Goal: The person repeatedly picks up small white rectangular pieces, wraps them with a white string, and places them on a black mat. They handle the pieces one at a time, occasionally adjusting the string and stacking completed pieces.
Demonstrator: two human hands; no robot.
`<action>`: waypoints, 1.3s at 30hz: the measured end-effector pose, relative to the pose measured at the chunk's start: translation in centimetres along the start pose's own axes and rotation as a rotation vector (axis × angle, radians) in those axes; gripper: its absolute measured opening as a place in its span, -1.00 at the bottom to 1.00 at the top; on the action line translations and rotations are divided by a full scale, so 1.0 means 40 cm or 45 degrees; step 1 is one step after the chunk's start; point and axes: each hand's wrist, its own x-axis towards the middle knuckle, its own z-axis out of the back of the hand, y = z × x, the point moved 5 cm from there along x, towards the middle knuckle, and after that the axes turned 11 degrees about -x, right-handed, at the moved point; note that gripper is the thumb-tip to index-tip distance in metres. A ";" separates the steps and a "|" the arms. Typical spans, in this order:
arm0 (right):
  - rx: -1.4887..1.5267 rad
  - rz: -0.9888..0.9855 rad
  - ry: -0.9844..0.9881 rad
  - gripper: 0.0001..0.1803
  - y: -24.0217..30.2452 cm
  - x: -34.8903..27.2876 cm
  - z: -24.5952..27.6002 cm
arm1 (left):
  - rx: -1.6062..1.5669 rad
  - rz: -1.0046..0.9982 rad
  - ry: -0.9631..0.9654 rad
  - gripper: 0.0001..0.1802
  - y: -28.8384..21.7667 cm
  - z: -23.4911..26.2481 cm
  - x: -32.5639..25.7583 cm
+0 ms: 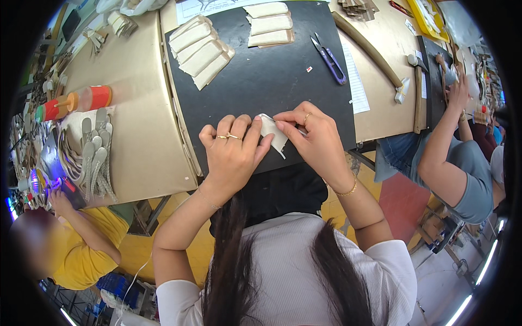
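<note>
Left hand (pixel 232 155): lying palm-down at the near edge of the black mat (pixel 261 81), fingers (pixel 239 130) curled over and pressing the left end of a small white piece (pixel 272 133); two rings showing.

Right hand (pixel 312 138): meeting the left from the other side, fingers closing in a pinch on the upper right edge of the same white piece; one ring and a thin bracelet showing.

White piece: sitting between both hands on the mat's near edge, partly covered by them, its lower corner pointing toward the person.

Black mat: lying on the tan counter (pixel 136 119).

Beige pieces, fanned stack (pixel 201 49): resting at the mat's far left, well apart from the hands.

Beige pieces, second stack (pixel 269 24): resting at the mat's far edge.

Purple-handled snips (pixel 329 58): lying on the mat's right side.

Orange-and-red bottles (pixel 76 102): lying at the counter's left.

Co-workers: one in yellow (pixel 81 255) working lower left, another in grey (pixel 462 179) working at right.
</note>
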 end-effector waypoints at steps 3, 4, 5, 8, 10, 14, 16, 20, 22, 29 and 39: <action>-0.033 0.072 -0.077 -0.79 -0.001 -0.011 -0.002 | -0.002 -0.009 -0.019 -0.59 0.003 -0.002 0.000; -0.042 0.088 -0.106 -0.78 -0.003 -0.015 -0.005 | -0.007 -0.010 -0.020 -0.59 0.004 -0.002 0.000; -0.090 0.157 -0.130 -0.79 0.001 -0.019 -0.006 | -0.013 -0.011 -0.024 -0.60 0.004 -0.002 0.000; -0.246 0.297 -0.168 -0.77 0.009 -0.035 -0.014 | -0.001 -0.020 -0.024 -0.59 0.003 0.000 0.002; -0.331 0.350 -0.175 -0.73 0.012 -0.044 -0.019 | 0.010 -0.019 -0.012 -0.60 0.003 0.002 0.004; -0.417 0.437 -0.188 -0.64 0.015 -0.054 -0.026 | 0.021 -0.026 0.012 -0.60 0.002 0.005 0.007; -0.436 0.448 -0.200 -0.60 0.014 -0.056 -0.029 | 0.016 -0.031 0.006 -0.59 0.003 0.004 0.007; -0.446 0.454 -0.223 -0.59 0.012 -0.059 -0.036 | -0.065 -0.001 -0.027 -0.56 0.012 -0.002 0.002; -0.463 0.454 -0.234 -0.60 0.011 -0.060 -0.039 | -0.099 0.021 -0.053 -0.55 0.018 -0.005 0.000; -0.487 0.460 -0.259 -0.60 0.009 -0.061 -0.042 | -0.053 0.016 -0.019 -0.50 0.015 -0.008 -0.003; -0.506 0.477 -0.263 -0.56 0.005 -0.063 -0.042 | 0.085 -0.054 0.030 -0.54 0.006 -0.010 -0.002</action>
